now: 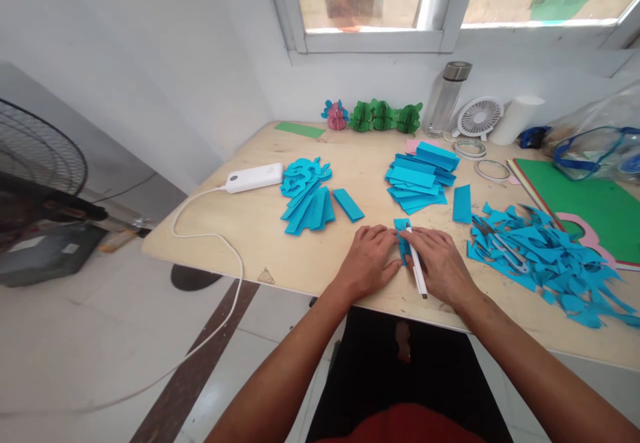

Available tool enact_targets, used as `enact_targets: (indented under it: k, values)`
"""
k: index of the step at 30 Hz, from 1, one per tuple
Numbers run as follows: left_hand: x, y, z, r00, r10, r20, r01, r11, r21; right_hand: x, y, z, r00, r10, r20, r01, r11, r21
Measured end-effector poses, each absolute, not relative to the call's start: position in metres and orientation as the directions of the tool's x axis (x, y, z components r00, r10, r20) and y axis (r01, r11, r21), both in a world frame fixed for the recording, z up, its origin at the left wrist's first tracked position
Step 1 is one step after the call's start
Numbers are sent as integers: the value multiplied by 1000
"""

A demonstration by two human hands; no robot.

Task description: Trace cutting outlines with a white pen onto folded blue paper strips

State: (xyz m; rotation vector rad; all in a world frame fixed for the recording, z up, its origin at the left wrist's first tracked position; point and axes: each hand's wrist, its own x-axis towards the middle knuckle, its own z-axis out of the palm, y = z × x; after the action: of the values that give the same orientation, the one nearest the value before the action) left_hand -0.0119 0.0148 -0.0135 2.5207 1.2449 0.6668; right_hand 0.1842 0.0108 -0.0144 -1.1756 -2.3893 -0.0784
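1. Blue strip (401,224), centre of frame on table (295,256). Right hand (437,263): grip curled round pen (417,270). Left hand (370,260) against strip; can't tell if pinching.
2. Seemingly done: cut shapes (303,176), left of centre. Seemingly left: folded stack (417,176), right of centre.
3. Clear bag (600,113), right edge: contents unclear.

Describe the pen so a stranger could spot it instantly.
On the wooden table, find the left hand and right hand at the near edge. The right one holds the pen over a blue paper strip; its slim white barrel, dark at the near end, stands out against that blue.
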Motion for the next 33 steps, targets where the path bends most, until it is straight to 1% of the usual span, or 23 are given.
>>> enact_targets:
  k: [12,21,28,33]
  values:
    - [-11,15,-13,522,800,297,678,-600,424,185,11,-15,-519,730,446,763,630,-145]
    - [-10,15,-14,505,827,247,708,-561,430,185,10,-14,-523,733,436,766,628,-136]
    - [-9,15,-10,492,837,241,708,-545,450,185,10,-14,-519,739,430,769,623,-142]
    - [-8,18,-5,476,849,231,696,-524,490,184,10,-13,-509,752,418,769,616,-172]
